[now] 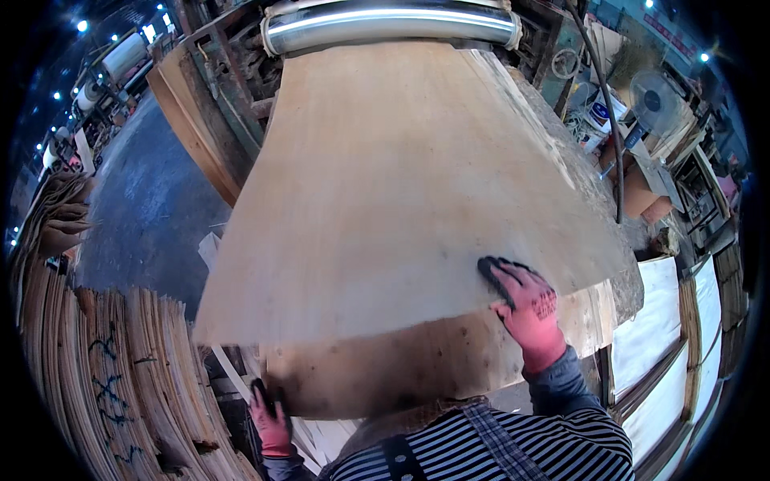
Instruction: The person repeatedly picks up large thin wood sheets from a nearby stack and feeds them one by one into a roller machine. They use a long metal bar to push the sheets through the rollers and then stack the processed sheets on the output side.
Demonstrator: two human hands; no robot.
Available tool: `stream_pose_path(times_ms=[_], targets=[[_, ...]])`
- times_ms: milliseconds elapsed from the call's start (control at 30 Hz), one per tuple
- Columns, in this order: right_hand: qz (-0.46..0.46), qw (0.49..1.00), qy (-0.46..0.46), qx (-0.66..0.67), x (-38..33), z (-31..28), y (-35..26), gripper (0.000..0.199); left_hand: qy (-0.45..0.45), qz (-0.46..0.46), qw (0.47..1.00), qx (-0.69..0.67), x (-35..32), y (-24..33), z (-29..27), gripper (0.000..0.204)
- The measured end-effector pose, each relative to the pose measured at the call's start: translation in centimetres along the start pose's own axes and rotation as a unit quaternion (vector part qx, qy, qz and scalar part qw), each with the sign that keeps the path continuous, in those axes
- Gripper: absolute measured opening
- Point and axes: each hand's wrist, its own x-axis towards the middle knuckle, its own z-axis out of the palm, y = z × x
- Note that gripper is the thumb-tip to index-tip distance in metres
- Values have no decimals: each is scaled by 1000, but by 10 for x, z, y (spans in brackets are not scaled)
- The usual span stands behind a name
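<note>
A wide, thin sheet of pale wood veneer [401,184] stretches from a shiny metal roller [393,30] at the far end toward me. Its near edge is slightly blurred. Beneath that edge shows a second, browner veneer sheet [385,365]. My right hand [525,309], in a pink glove with black fingers, lies on the upper sheet near its near right edge, fingers stretched out. Close to the lower sheet's near left corner is my left hand [271,421], gloved alike. Its fingers point up and stand apart, with nothing visible in them.
Stacked veneer [120,385] stands at the left, and white-faced stacks [650,337] at the right. Curved boards [192,120] lean beside the machine. A dark pole [607,112], a fan [654,100] and a white bucket [603,112] are at the far right.
</note>
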Motion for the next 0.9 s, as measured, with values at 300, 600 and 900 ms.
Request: stream_pose_path(times_ms=[300,600,900], targets=[[83,995,47,-16,96,104,48,54,-78,-54,995,-3,14,17,-5,55],[-27,986,-163,27,-64,90,12,73,-83,-51,932,-350,13,2,-4,56],[18,966,-257,-29,-192,72,-7,79,-76,70,900,-424,-6,106,-90,55]])
